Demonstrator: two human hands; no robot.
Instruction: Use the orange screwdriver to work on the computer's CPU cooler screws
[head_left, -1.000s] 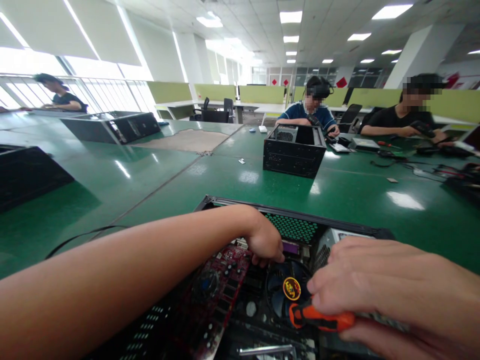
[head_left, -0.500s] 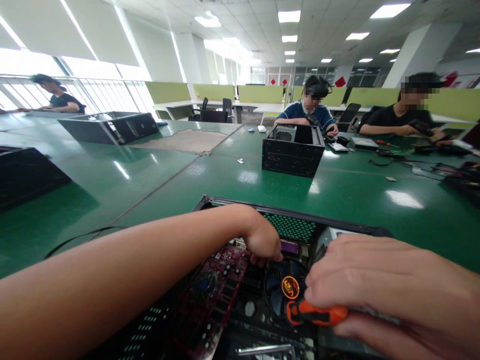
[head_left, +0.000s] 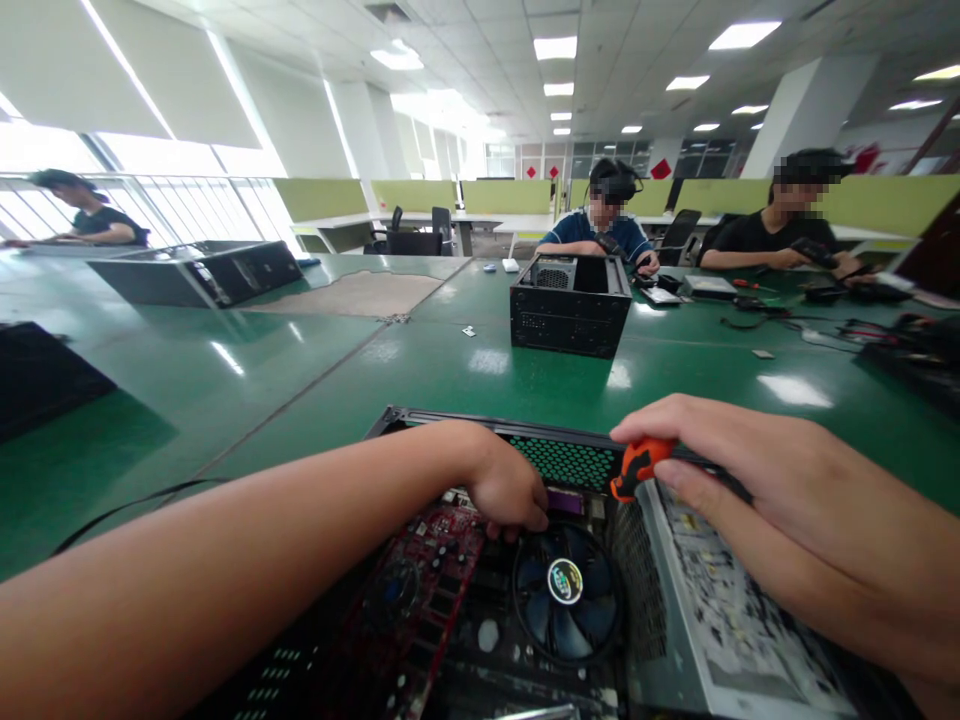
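My right hand (head_left: pixel 742 480) grips a screwdriver with an orange and black handle (head_left: pixel 640 468), above the power supply (head_left: pixel 750 600) at the case's right side. Its shaft does not show. My left hand (head_left: pixel 510 490) reaches down into the open black computer case (head_left: pixel 570 445), fingers curled together beside the CPU fan (head_left: pixel 568 592); what they hold, if anything, is hidden. Under my left forearm a red circuit board (head_left: pixel 431 570) with its own small cooler stands tilted in the case. A purple connector (head_left: pixel 565 502) shows just past my left fingertips.
Ahead on the green table (head_left: pixel 397 400) stands another black computer case (head_left: pixel 570 315), with a co-worker (head_left: pixel 600 220) behind it. More cases lie to the left. Cables (head_left: pixel 817 330) and parts are at right, near a second co-worker (head_left: pixel 787 225).
My right hand has lifted the screwdriver from over the CPU fan and moved it up and away, uncovering the fan and power supply. My left hand stays in place; the view has shifted slightly.
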